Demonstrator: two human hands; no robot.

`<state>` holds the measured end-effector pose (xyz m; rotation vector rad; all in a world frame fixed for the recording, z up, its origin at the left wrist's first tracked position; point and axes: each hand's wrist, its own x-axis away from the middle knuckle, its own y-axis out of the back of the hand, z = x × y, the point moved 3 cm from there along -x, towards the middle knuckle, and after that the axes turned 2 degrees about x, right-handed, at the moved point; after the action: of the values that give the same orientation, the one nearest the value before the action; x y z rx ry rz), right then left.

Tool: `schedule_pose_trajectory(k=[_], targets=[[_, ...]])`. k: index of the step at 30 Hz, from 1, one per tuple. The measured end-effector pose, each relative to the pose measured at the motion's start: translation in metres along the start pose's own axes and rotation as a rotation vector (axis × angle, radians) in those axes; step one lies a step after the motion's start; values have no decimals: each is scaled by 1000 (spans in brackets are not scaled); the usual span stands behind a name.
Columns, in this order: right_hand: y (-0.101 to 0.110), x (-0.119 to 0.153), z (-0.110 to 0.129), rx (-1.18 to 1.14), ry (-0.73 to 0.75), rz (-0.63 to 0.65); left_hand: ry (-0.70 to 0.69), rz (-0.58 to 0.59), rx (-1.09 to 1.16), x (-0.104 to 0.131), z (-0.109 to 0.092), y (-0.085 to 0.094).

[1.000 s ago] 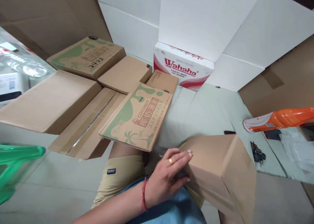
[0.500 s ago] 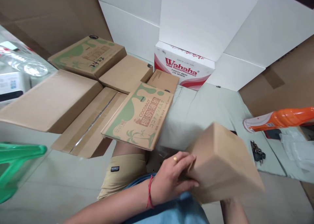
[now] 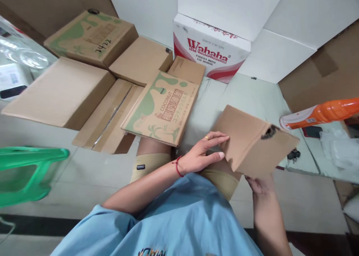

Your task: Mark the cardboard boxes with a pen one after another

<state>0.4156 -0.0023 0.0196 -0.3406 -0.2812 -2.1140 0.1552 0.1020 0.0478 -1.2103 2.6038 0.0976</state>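
Observation:
A small plain brown cardboard box [image 3: 246, 140], tilted and with a black patch at one edge, is held in front of me at the right. My right hand [image 3: 259, 185] grips it from below; its fingers are partly hidden by the box. My left hand [image 3: 206, 153] rests its outstretched fingertips by the box's left face, with the thumb apart. Left of it lies a flat carton printed with coconut palms [image 3: 162, 110]. A red cord is on my left wrist.
More cartons stand to the left: a taped carton [image 3: 109, 116], a plain carton [image 3: 58, 91] and a marked green-printed carton [image 3: 92, 37]. A Wahaha box [image 3: 210, 50] leans at the back. An orange bottle [image 3: 322, 114] and keys [image 3: 294, 155] lie right. A green stool [image 3: 30, 173] stands lower left.
The small box has turned, showing its black patch, and sits higher in view. My left hand has loosened from its edge to outstretched fingers. The camera view has tilted down.

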Motion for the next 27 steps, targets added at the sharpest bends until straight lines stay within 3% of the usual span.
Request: schedule_pose_trajectory(k=[3,6,9,13,18,24,27], targets=[[-7,9,14,-72,-21,48,-40,2,-95,6,-2,-3],[-9,24,27,-30,103,-24,-72,-68,-203,14,-11,-12],[-7,38,32,117,187,-39,-71,-171,-285,23,-18,-20],[-1,42,28,362,211,87,-198,-351,-482,27,-15,-21],[9,38,7,262,120,176,-368,-284,-750,22,-13,-22],[-1,42,5,49,69,307,-539,-283,-745,16,-29,-19],[-1,40,11,-58,-8,187,-529,-232,-786,13,-32,-17]])
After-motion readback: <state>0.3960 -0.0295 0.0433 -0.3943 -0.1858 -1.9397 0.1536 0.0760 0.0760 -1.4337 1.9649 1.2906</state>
